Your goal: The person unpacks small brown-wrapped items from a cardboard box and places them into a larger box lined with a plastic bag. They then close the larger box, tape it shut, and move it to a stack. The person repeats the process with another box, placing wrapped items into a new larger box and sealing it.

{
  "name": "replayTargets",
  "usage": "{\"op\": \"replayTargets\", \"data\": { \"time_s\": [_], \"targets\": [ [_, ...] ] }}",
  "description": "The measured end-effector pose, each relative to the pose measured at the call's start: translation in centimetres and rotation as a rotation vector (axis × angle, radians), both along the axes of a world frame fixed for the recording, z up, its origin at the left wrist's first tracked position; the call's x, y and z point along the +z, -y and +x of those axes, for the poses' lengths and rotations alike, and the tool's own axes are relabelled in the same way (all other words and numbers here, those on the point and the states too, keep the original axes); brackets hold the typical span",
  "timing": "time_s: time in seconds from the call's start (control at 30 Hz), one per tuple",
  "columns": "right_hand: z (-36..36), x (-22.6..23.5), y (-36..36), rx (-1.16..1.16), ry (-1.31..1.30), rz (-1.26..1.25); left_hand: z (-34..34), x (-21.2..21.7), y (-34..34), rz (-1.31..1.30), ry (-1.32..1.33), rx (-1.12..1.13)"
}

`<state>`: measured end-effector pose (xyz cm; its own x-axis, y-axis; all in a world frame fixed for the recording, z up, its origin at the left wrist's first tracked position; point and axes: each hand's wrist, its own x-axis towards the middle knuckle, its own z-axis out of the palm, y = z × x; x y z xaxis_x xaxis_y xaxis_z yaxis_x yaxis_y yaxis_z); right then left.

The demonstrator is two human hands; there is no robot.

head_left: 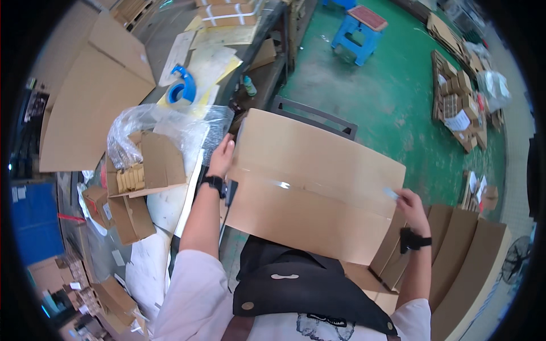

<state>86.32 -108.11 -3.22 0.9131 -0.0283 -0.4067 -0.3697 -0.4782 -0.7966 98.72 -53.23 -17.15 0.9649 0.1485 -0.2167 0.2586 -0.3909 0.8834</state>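
A large brown cardboard box (313, 153) lies in front of me, tilted, with clear tape along its middle seam. My left hand (222, 156) is closed at its left edge, the fingers partly hidden by the cardboard. At the right edge my right hand (412, 209) pinches a small pale strip (391, 194); whether it is tape or something else I cannot tell. Both wrists wear black bands.
On the workbench at left stand a blue tape dispenser (182, 88), clear plastic wrap (122, 133) and an open carton (162, 162). Flat cardboard (460, 244) leans at right. A blue stool (359, 37) and a loaded pallet (459, 105) stand on the green floor.
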Motion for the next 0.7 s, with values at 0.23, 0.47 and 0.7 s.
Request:
{"op": "replayTargets", "data": {
  "time_s": [0.23, 0.47, 0.7],
  "targets": [
    [15.4, -3.5, -31.9, 0.823, 0.357, -0.07, -11.9, -1.6, 1.2, 0.394, -0.094, 0.025],
    [21.9, -12.5, -45.2, 1.305, 0.33, -0.164, -11.4, 2.8, 2.3, 0.3, -0.284, 0.153],
    [22.3, -13.4, -47.0, 1.527, 0.181, -0.161, -10.9, 2.8, 1.2, 0.152, -0.35, 0.198]
  ]
}}
